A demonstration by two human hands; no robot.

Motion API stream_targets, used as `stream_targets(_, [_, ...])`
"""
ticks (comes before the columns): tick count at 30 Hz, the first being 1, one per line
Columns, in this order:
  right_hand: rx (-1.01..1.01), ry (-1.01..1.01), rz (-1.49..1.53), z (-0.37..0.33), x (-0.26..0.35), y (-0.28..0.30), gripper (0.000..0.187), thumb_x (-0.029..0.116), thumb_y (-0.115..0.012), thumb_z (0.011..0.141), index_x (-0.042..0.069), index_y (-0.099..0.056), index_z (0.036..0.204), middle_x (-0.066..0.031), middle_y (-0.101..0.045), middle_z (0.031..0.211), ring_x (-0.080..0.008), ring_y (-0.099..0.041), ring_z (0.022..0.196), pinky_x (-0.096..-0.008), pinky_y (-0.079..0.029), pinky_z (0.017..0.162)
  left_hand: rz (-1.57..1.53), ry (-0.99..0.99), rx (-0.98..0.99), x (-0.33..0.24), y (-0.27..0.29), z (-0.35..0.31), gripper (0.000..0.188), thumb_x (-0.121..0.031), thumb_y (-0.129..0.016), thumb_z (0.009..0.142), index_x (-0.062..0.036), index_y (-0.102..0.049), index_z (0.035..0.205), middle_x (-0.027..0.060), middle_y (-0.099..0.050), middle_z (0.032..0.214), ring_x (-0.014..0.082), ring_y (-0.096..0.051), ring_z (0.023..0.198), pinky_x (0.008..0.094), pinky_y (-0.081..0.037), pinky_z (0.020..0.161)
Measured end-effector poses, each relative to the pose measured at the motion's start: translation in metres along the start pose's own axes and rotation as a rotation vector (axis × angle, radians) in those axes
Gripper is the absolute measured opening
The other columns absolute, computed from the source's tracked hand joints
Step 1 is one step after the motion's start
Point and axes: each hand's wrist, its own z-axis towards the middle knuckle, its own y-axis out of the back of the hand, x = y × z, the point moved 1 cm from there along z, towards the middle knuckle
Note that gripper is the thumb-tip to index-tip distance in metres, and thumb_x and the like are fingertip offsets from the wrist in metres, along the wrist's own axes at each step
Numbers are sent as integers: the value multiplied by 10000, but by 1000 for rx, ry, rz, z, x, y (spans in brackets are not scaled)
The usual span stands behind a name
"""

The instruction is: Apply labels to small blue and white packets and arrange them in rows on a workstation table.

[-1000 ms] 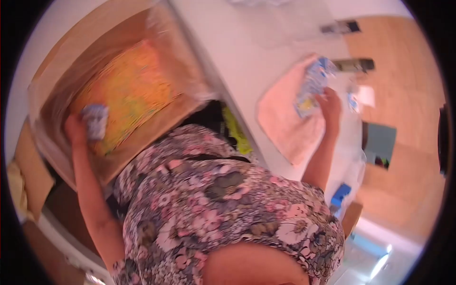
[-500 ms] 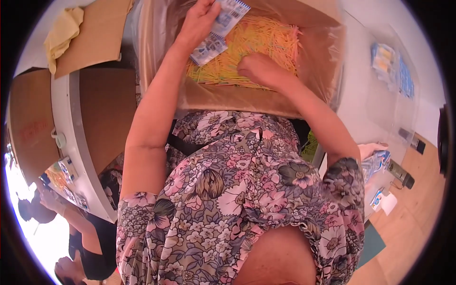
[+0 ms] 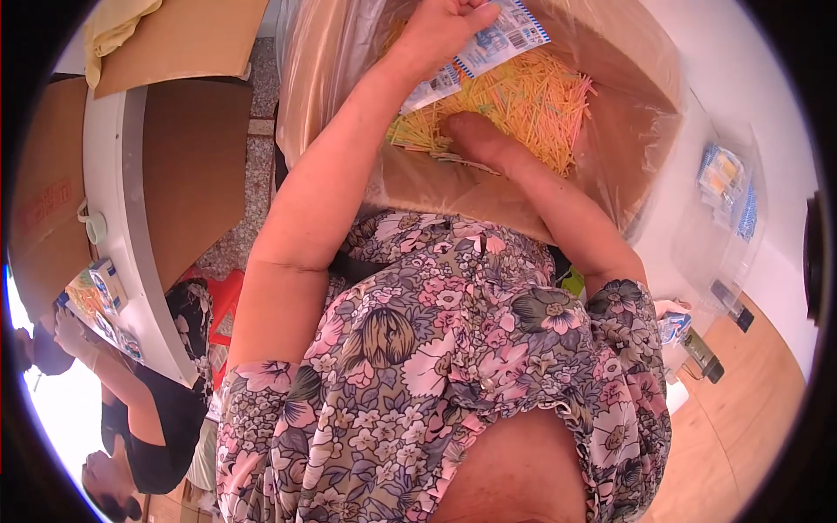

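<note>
A cardboard box (image 3: pixel 632 144) lined with clear plastic stands in front of me, holding a heap of thin yellow, orange and pink sticks (image 3: pixel 540 100). Over its far left part, my left hand (image 3: pixel 440 35) pinches a blue-and-white printed plastic packet (image 3: pixel 510 42) by its edge. A second similar packet (image 3: pixel 432 90) shows just below it, lying on or hanging over the sticks; I cannot tell which. My right hand (image 3: pixel 478 139) reaches down into the near side of the heap. Its fingers are hidden under the hand and among the sticks.
At right, a clear plastic bin (image 3: pixel 719 227) holds several packets (image 3: pixel 725 179). A white table (image 3: pixel 131 166) at left carries a mug (image 3: pixel 94 228) and a small carton (image 3: pixel 106 283). Beside it, a co-worker (image 3: pixel 144 418) sits. Cardboard flaps (image 3: pixel 187 39) and a yellow cloth (image 3: pixel 122 30) lie upper left.
The view has shifted, so the box sits farther right in the picture. My left hand keeps hold of the packet. My right hand has sunk lower into the sticks, and its fingers have gone from sight.
</note>
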Motion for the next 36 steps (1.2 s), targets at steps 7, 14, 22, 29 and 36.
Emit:
stream_targets(7, [66, -111, 168, -7, -8, 32, 263, 77, -624, 696, -8, -627, 945, -160, -648, 829, -283, -619, 706, -347, -507, 680, 131, 188, 138, 6, 7, 2, 135, -167, -585, 875, -34, -587, 856, -32, -577, 756, 42, -506, 688, 206, -416, 609])
stream_targets(14, [-142, -413, 1026, -34, -41, 69, 167, 108, -649, 754, -14, -662, 867, -60, -624, 691, -98, -594, 616, -230, -474, 523, 452, 372, 447, -4, 10, -17, 105, -144, -666, 791, -46, -638, 815, -9, -600, 773, 73, -532, 777, 235, -428, 716])
stream_targets(22, [-455, -217, 1490, -61, -27, 90, 182, 130, -692, 766, -14, -657, 870, -62, -641, 767, -120, -603, 661, -234, -497, 579, 88, 512, 627, 13, -31, -42, 129, -157, -697, 757, -42, -649, 790, -9, -602, 776, 83, -533, 785, 243, -416, 769])
stream_targets(29, [-542, -433, 1014, -68, -29, 90, 236, 263, -668, 808, 34, -610, 816, -20, -583, 732, -80, -507, 603, -238, -411, 516, 301, 384, 612, 24, -40, -43, 71, -98, -657, 787, -28, -647, 782, -6, -608, 719, 69, -530, 688, 238, -443, 652])
stream_targets(36, [-812, -341, 646, -50, -21, 80, 405, 344, -675, 761, -27, -523, 713, -139, -499, 570, -156, -471, 527, -335, -401, 502, 580, 85, 630, 37, -43, -45, 112, -98, -690, 742, -4, -636, 771, 63, -626, 683, 129, -564, 628, 287, -452, 594])
